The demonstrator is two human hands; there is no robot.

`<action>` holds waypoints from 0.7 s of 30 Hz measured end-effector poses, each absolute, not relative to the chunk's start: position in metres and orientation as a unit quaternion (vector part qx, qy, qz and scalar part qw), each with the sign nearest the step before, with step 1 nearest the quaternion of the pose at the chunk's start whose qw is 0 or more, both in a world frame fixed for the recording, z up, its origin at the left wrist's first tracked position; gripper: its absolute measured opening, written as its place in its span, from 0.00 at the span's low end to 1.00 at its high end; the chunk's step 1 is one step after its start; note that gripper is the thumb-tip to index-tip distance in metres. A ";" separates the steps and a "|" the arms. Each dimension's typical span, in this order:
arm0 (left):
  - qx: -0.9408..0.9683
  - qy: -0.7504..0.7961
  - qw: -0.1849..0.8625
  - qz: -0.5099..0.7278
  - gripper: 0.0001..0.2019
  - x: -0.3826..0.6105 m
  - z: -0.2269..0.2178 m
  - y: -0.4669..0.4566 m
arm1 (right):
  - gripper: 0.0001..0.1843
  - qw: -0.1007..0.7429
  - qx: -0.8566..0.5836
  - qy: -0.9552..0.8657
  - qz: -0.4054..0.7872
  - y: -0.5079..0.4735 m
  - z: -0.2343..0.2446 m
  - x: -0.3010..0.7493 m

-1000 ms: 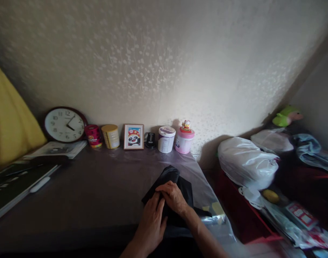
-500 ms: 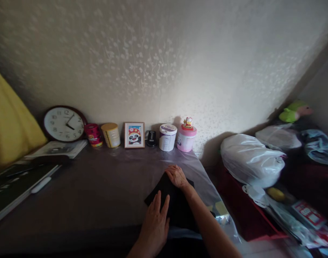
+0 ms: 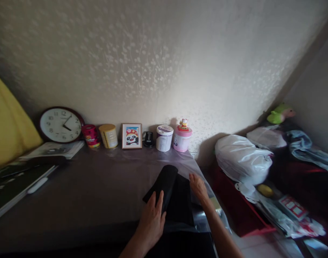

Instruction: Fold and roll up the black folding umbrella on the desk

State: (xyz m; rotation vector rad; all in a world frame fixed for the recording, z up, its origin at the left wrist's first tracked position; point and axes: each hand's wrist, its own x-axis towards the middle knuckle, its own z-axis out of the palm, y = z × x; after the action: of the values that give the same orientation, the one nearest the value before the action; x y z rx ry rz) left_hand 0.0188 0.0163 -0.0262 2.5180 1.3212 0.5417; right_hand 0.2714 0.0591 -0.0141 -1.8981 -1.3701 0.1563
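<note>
A piece of black cloth [image 3: 165,182], folded over with a rounded bulge at its far end, lies near the table's front right corner. My left hand [image 3: 152,218] rests on the folded part with fingers stretched out and somewhat spread. At the cloth's right edge is my right hand [image 3: 198,187], its fingers curled together against the far right corner of the lower layer. The fingertips are partly hidden, but they appear to pinch that corner.
Along the wall stand a clock [image 3: 62,124], a red can [image 3: 90,136], a yellow can [image 3: 108,136], a framed panda picture [image 3: 132,136] and two tubs [image 3: 164,139]. Books [image 3: 15,186] lie left. Right of the table, a red box [image 3: 241,211] and white bag [image 3: 241,156] stand.
My right hand has left the top of the folded cloth and moved right to its edge. The fold's far end now bulges up. My left hand stays on the cloth.
</note>
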 end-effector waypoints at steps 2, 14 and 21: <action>0.864 0.446 0.134 0.193 0.30 0.016 -0.025 0.016 | 0.10 0.377 -0.745 -0.544 0.079 0.043 -0.019 0.276; 0.861 0.446 0.164 0.182 0.46 0.010 -0.028 0.016 | 0.23 0.451 -0.751 -0.446 0.184 0.027 -0.016 0.258; 0.851 0.466 0.165 0.176 0.42 0.015 -0.031 0.012 | 0.21 0.455 -0.742 -0.452 0.196 0.040 -0.006 0.239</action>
State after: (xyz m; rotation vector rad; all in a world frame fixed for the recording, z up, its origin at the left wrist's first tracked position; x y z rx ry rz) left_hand 0.0151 0.0120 -0.0309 2.4250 1.3287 0.5022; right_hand 0.2394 0.0403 -0.0063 -1.8295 -1.1141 0.4834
